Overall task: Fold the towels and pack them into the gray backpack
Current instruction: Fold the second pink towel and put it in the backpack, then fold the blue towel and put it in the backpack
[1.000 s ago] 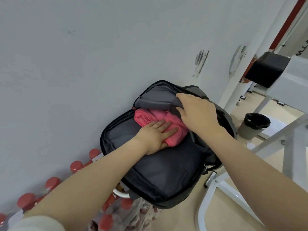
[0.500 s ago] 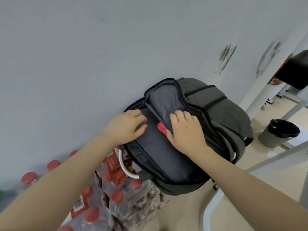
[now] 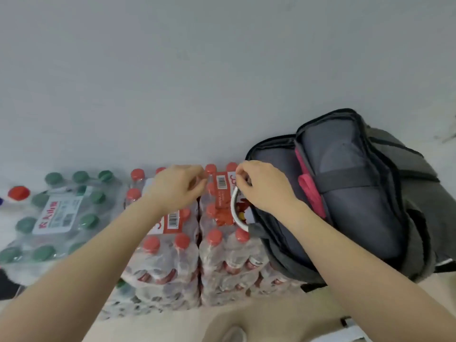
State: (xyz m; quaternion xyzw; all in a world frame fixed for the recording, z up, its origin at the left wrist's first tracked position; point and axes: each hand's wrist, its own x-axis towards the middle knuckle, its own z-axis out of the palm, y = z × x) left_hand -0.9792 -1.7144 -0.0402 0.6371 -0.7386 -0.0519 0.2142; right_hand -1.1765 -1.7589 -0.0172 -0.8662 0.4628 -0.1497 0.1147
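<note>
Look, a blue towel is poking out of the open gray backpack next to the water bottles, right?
Not quite: the towel is pink, not blue. The head view shows it poking out of the open gray backpack next to the water bottles.

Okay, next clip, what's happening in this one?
A person is packing a gray backpack that sits open against the wall, beside shrink-wrapped packs of bottles. A pink towel is tucked inside, with only its edge showing. Both hands hover with curled fingers at the bag's left edge; the right hand seems to pinch something near the zipper, though that is unclear. The left hand looks empty, over the bottles.
</note>
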